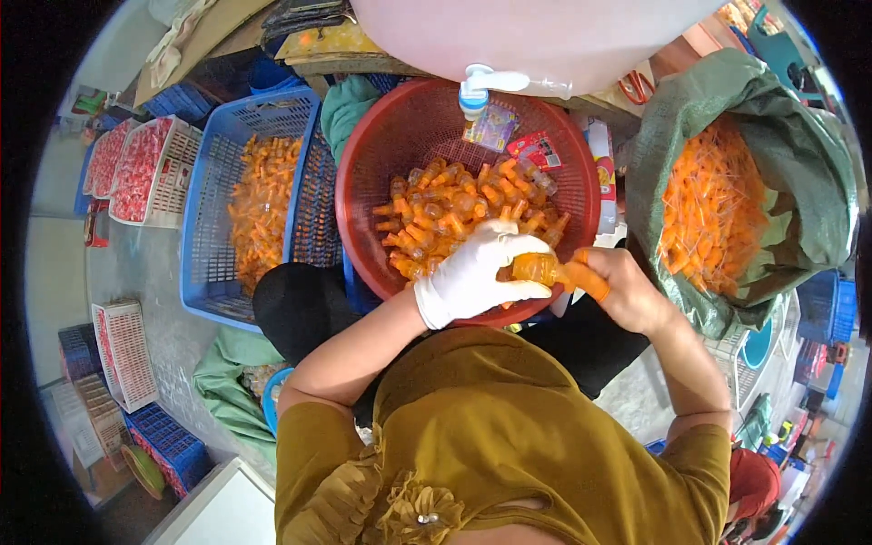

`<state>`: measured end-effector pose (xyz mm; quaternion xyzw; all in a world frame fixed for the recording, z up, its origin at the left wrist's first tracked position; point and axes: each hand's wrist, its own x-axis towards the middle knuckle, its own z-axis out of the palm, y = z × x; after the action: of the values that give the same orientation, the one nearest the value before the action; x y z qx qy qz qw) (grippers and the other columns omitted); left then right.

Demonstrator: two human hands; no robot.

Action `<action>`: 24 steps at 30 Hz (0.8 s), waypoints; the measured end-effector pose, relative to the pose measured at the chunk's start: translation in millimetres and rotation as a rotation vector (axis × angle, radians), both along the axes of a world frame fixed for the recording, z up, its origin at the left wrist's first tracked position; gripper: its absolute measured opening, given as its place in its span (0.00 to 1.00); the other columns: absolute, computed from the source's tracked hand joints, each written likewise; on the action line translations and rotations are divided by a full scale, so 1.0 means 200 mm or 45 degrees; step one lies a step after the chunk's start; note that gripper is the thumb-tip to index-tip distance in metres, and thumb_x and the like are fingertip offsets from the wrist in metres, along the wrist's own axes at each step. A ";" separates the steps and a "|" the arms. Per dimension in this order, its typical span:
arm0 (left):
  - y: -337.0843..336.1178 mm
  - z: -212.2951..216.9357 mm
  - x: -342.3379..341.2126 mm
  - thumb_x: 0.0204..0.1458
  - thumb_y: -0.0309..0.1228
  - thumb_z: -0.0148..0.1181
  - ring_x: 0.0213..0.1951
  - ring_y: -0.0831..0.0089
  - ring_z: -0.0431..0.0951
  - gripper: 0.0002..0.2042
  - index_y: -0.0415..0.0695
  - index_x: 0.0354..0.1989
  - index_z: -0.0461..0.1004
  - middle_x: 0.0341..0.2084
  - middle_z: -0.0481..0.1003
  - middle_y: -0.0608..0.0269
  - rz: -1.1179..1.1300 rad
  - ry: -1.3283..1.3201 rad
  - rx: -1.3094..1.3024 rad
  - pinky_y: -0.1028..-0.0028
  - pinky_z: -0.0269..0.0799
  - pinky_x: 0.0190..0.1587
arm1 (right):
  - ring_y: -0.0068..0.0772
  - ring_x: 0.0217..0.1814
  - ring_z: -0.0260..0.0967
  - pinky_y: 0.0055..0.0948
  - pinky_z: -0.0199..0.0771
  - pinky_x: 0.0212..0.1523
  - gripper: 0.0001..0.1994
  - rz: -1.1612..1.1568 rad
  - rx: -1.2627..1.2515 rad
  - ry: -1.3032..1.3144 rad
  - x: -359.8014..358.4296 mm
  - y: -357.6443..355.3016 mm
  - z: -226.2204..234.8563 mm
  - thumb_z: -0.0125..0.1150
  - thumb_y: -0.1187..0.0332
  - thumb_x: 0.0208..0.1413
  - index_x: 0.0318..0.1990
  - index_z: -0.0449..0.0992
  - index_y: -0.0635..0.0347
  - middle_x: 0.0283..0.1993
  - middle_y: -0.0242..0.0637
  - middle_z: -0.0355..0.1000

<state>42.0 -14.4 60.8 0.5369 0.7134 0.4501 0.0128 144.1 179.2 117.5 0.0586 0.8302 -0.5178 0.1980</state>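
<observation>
mustard shirt (472, 400) spread nearest. past it, the gloved left hand (486, 271) clamped an amber bottle (536, 269) while the right hand (629, 286) gripped its orange end, over the red basket (363, 154).

From head height, the single fisheye view looks steeply down on the left hand (486, 272) and right hand (629, 286) at close range, from the near olive shirt (509, 418) toward the far pale container (554, 41).
</observation>
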 end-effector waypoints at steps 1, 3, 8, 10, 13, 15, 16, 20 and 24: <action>0.02 0.00 -0.01 0.40 0.37 0.65 0.33 0.71 0.73 0.18 0.51 0.43 0.76 0.27 0.74 0.67 -0.052 -0.031 0.001 0.64 0.59 0.55 | 0.28 0.25 0.62 0.29 0.66 0.29 0.12 -0.014 0.011 -0.001 0.03 0.00 -0.04 0.53 0.64 0.60 0.35 0.70 0.67 0.23 0.39 0.65; 0.02 -0.01 0.00 0.41 0.37 0.64 0.33 0.72 0.72 0.18 0.51 0.43 0.76 0.26 0.72 0.69 0.033 0.246 0.085 0.64 0.59 0.54 | 0.24 0.24 0.63 0.25 0.67 0.29 0.11 -0.260 -1.093 -0.268 0.09 0.02 -0.21 0.51 0.64 0.61 0.34 0.70 0.66 0.23 0.33 0.65; -0.07 -0.15 -0.04 0.43 0.42 0.62 0.35 0.72 0.72 0.20 0.52 0.47 0.73 0.26 0.70 0.72 0.158 0.778 0.006 0.61 0.58 0.56 | 0.19 0.22 0.56 0.18 0.59 0.25 0.13 -0.380 -0.825 -0.316 0.06 -0.05 -0.18 0.43 0.65 0.64 0.37 0.72 0.65 0.24 0.30 0.67; -0.11 -0.20 -0.07 0.43 0.41 0.63 0.37 0.69 0.72 0.21 0.51 0.47 0.72 0.28 0.71 0.69 0.168 0.611 -0.203 0.60 0.58 0.56 | 0.18 0.22 0.57 0.17 0.59 0.24 0.13 -0.460 -0.666 -0.171 0.07 -0.03 -0.09 0.43 0.66 0.64 0.39 0.72 0.65 0.24 0.31 0.67; -0.10 -0.27 -0.11 0.45 0.42 0.63 0.41 0.65 0.72 0.21 0.50 0.48 0.71 0.33 0.72 0.63 0.270 0.390 -0.465 0.58 0.58 0.57 | 0.15 0.23 0.61 0.15 0.60 0.25 0.13 -0.643 -0.245 0.205 0.09 0.04 0.09 0.44 0.67 0.63 0.45 0.73 0.66 0.26 0.33 0.70; -0.09 -0.30 -0.16 0.48 0.43 0.61 0.44 0.62 0.72 0.21 0.50 0.49 0.71 0.37 0.72 0.60 0.461 0.290 -0.573 0.58 0.58 0.57 | 0.16 0.26 0.65 0.16 0.63 0.26 0.12 -0.772 0.030 0.374 0.12 0.21 0.15 0.47 0.69 0.62 0.46 0.74 0.65 0.29 0.34 0.73; -0.05 -0.31 -0.18 0.48 0.43 0.61 0.44 0.62 0.72 0.21 0.50 0.49 0.71 0.37 0.72 0.60 0.459 0.293 -0.574 0.58 0.58 0.57 | 0.19 0.27 0.68 0.18 0.66 0.28 0.11 -0.857 0.201 0.443 0.13 0.31 0.17 0.50 0.70 0.60 0.46 0.75 0.65 0.31 0.35 0.75; 0.36 -0.46 -0.23 0.51 0.40 0.58 0.49 0.59 0.70 0.17 0.52 0.49 0.72 0.44 0.71 0.56 0.289 0.279 -0.670 0.57 0.60 0.56 | 0.30 0.34 0.74 0.27 0.71 0.36 0.09 -0.758 0.921 0.726 0.10 0.76 -0.07 0.55 0.74 0.55 0.43 0.76 0.63 0.35 0.40 0.77; 0.74 -0.61 -0.29 0.51 0.36 0.55 0.46 0.59 0.73 0.13 0.52 0.46 0.73 0.43 0.73 0.56 0.349 0.269 -0.808 0.58 0.60 0.54 | 0.34 0.37 0.75 0.30 0.71 0.39 0.10 -0.705 1.165 0.536 -0.03 0.87 -0.21 0.57 0.74 0.52 0.43 0.76 0.63 0.38 0.44 0.76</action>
<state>-16.4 133.2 -61.9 0.4492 0.8803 0.1457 0.0445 137.3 353.4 75.3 0.2493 0.9450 -0.1388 -0.1600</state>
